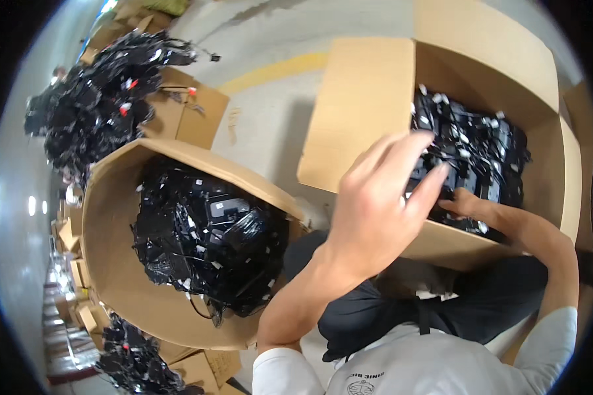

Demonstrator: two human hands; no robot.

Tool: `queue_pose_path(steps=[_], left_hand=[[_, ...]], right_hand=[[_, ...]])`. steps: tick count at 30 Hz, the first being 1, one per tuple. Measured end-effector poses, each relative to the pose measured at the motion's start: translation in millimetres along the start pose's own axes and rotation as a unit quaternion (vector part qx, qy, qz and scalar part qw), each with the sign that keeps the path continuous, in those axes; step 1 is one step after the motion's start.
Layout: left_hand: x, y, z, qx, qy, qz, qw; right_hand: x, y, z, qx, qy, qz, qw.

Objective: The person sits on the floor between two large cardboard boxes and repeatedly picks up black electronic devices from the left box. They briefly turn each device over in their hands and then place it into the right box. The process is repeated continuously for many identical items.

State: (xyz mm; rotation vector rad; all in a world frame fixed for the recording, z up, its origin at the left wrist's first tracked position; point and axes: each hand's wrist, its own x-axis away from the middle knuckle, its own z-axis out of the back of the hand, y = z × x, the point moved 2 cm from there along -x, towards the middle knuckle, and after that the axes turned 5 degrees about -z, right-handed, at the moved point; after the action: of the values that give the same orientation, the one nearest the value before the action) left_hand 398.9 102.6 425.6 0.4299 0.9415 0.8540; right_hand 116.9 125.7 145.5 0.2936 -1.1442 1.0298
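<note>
From my distant post, I find the left hand (379,204) nearest to me, hovering over the near left edge of the right carton (566,178); its grip is spread, thumb well apart from the fingers, and I see nothing held between them. Lower, the right hand (466,203) reaches inside this carton, at the near part of the black parts (501,141), which lie there with thin cables and small white connectors. Its fingertips are partly hidden, so I cannot tell how far this grip is closed, or whether it has hold of a piece. In my judgement, a pull from here could drag neighbouring pieces or strain a connector, because the cables cross each other; the open left side flap (356,108) could also catch a hanging cable. The black parts point in mixed directions; for the piece under the right hand I cannot tell the long axis, since it is not separate to my eye. To the left, the other carton (112,243) contains a looser black heap (178,243), and beyond it a tall dark pile (89,105) rises beside a yellow floor line (277,71).
</note>
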Motion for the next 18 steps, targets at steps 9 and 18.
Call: queue_pose_path(steps=[9,18], left_hand=[[190.2,-287.9,225.1,-0.122,0.243,0.345,0.898],[198.3,-383.4,208.3,-0.234,0.170,0.552,0.782]], right_hand=[[63.8,-11.1,94.5,-0.211,0.180,0.127,0.952],[198.3,-273.4,-22.8,0.051,0.129,0.487,0.862]])
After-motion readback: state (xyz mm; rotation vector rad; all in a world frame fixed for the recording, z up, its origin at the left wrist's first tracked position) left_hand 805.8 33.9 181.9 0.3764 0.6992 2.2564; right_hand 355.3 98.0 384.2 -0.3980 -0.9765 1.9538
